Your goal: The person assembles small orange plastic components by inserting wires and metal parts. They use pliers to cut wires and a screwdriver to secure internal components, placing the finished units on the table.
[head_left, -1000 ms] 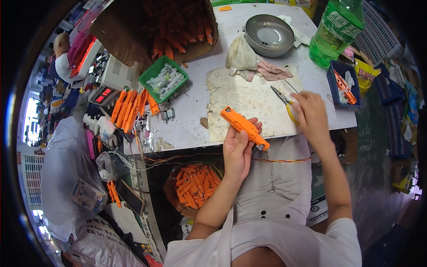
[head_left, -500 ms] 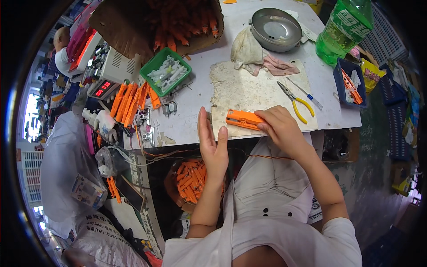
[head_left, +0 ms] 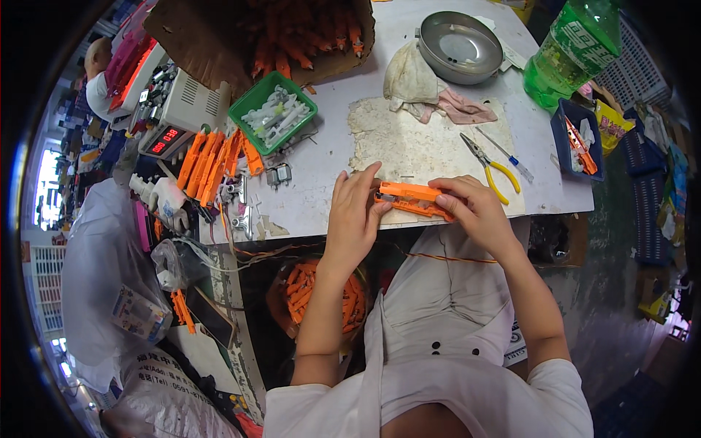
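Note:
Above the table's front edge is an elongated orange plastic housing, held level, with small grey parts showing at its left end. My right hand pinches its right end between thumb and fingers. At the left end, my left hand closes in with bent fingers, its thumb against the housing; part of that contact is hidden. Beneath lies a worn, stained board. To the right of it are yellow-handled pliers and a pen-like blue-and-clear tool.
A green tray of white plastic parts stands left of the board, beside several orange housings and a boxy device with red digits. Farther off are a cardboard box of orange pieces, a metal bowl and a green bottle.
My left hand has gone from flat and upright beside the housing to bent fingers at its left end. The housing has shifted slightly right and turned in my right hand.

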Demonstrator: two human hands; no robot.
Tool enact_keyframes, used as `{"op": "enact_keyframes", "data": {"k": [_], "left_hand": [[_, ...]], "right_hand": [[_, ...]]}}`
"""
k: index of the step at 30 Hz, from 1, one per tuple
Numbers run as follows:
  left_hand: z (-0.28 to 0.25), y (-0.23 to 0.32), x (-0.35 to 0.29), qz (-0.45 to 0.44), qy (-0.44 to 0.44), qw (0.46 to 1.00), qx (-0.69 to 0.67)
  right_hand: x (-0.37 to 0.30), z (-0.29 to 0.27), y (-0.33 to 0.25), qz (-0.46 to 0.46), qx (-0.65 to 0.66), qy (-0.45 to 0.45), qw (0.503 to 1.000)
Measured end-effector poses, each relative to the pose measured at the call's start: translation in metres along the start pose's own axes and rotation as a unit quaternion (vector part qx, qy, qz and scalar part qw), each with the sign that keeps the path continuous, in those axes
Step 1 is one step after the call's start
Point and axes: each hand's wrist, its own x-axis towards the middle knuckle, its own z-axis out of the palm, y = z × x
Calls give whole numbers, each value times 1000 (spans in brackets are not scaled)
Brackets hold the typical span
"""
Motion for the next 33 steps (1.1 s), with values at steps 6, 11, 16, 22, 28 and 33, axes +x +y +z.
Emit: {"op": "enact_keyframes", "data": {"k": [6, 11, 16, 22, 28, 33], "left_hand": [[0, -1, -11, 1, 12, 999, -41], [-3, 5, -16, -3, 25, 1000, -14], [-2, 6, -19, 4, 30, 1000, -9], [3, 3, -22, -8, 41, 999, -33], [-2, 2, -20, 29, 42, 999, -5], [-4, 11, -9, 45, 53, 998, 0]], "right_hand": [[4, 1, 8, 53, 124, 3, 991], [15, -3, 6, 82, 187, 1, 979], [31, -9, 16, 35, 167, 70, 983], [49, -11, 24, -157, -215, 181, 947], [23, -6, 3, -197, -193, 25, 961], [20, 4, 1, -190, -182, -31, 964]]}}
